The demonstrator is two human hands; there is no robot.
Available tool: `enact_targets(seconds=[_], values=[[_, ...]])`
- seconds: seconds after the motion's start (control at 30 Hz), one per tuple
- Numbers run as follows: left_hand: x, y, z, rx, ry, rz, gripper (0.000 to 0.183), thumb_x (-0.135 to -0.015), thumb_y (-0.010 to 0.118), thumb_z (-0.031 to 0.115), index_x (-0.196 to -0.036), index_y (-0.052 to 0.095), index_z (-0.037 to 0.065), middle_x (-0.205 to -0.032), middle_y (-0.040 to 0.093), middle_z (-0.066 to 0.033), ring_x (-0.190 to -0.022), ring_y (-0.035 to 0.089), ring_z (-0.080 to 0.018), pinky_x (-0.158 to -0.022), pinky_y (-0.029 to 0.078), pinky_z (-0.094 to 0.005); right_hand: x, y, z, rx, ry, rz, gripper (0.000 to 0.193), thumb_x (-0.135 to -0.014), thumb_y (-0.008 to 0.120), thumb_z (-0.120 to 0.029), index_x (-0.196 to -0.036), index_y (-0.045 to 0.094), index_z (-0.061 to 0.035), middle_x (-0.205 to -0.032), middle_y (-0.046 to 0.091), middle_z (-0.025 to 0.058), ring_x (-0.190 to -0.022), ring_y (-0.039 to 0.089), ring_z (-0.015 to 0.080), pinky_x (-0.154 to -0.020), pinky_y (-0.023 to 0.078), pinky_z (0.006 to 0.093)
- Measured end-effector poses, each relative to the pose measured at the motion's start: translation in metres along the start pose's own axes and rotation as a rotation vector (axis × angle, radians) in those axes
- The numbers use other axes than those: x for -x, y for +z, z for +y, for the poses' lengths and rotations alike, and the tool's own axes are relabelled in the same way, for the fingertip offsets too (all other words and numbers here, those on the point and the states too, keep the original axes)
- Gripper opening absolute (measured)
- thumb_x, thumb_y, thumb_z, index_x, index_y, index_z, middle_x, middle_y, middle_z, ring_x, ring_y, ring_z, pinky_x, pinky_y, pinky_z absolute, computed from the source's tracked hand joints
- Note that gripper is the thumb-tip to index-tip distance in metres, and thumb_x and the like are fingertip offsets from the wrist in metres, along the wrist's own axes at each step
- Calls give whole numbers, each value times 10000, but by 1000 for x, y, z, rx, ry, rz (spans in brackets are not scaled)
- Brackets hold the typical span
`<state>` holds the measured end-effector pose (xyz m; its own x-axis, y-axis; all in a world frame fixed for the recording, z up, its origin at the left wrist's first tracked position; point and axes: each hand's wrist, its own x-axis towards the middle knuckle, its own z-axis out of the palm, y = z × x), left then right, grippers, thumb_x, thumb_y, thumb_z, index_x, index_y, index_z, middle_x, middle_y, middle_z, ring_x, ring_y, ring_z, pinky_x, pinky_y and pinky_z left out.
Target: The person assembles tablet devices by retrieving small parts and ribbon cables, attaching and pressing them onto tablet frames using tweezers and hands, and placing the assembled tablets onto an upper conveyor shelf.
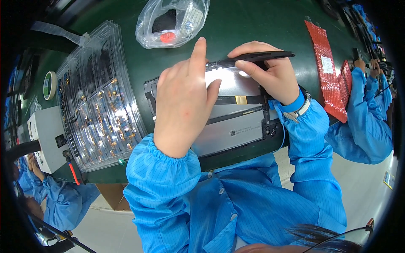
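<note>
An opened flat electronic device (pixel 230 134) with a black frame and silver panels lies on the table in front of me. My left hand (pixel 185 99) rests palm down over its left part, index finger stretched toward the far edge and thumb apart. In my right hand (pixel 274 76) is a pair of black tweezers (pixel 263 55), pinched between thumb and fingers. Their tips point left, near the device's far edge by my left index finger. Whether they grip anything there is too small to tell. My left hand hides the device's left part.
On the left stand stacked clear trays (pixel 101 109) of small parts, a white box (pixel 46 139) and a tape roll (pixel 49 85). A clear plastic bag (pixel 173 23) lies at the back. Red bubble wrap (pixel 327 71) is on the right. Co-workers in blue sit on both sides.
</note>
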<state>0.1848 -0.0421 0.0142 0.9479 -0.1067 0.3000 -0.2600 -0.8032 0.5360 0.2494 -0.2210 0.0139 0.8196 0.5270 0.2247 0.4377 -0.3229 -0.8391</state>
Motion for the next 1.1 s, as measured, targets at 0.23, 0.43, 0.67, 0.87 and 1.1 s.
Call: enact_targets(seconds=[0.23, 0.43, 0.67, 0.87, 1.1], values=[[0, 0, 0, -4, 2, -1, 578, -720, 650, 81, -1227, 403, -45, -901, 600, -136, -857, 569, -277, -795, 419, -376, 1, 0, 2, -73, 48, 22, 178, -789, 608, -108, -948, 640, -35, -882, 628, 97, -757, 618, 178, -652, 500, 256], [0, 0, 0, -5, 7, 2, 579, -719, 652, 82, -1227, 404, -46, -898, 600, -138, -854, 570, -281, -796, 420, -376, 1, 0, 2, -77, 50, 19, 183, -785, 618, -109, -951, 640, -35, -888, 628, 97, -768, 617, 175, -660, 500, 255], [-1, 0, 0, -1, 2, 0, 575, -723, 648, 79, -1229, 405, -44, -900, 600, -140, -859, 569, -282, -799, 418, -378, 0, 0, 0, -50, 35, -7, 195, -777, 625, -112, -955, 643, -33, -893, 628, 99, -791, 614, 176, -687, 497, 257], [1, 0, 0, -7, 9, 6, 568, -726, 642, 79, -1227, 406, -44, -908, 600, -138, -862, 568, -281, -806, 416, -378, 0, 1, 1, -40, 31, -5, 193, -776, 623, -109, -951, 642, -29, -888, 627, 100, -777, 614, 174, -672, 498, 258], [3, 1, -1, -3, 6, 3, 577, -722, 645, 82, -1231, 402, -42, -912, 599, -138, -865, 567, -279, -808, 415, -379, 3, 1, 1, -78, 50, 26, 180, -790, 608, -109, -948, 639, -28, -881, 627, 102, -759, 611, 173, -648, 495, 258]])
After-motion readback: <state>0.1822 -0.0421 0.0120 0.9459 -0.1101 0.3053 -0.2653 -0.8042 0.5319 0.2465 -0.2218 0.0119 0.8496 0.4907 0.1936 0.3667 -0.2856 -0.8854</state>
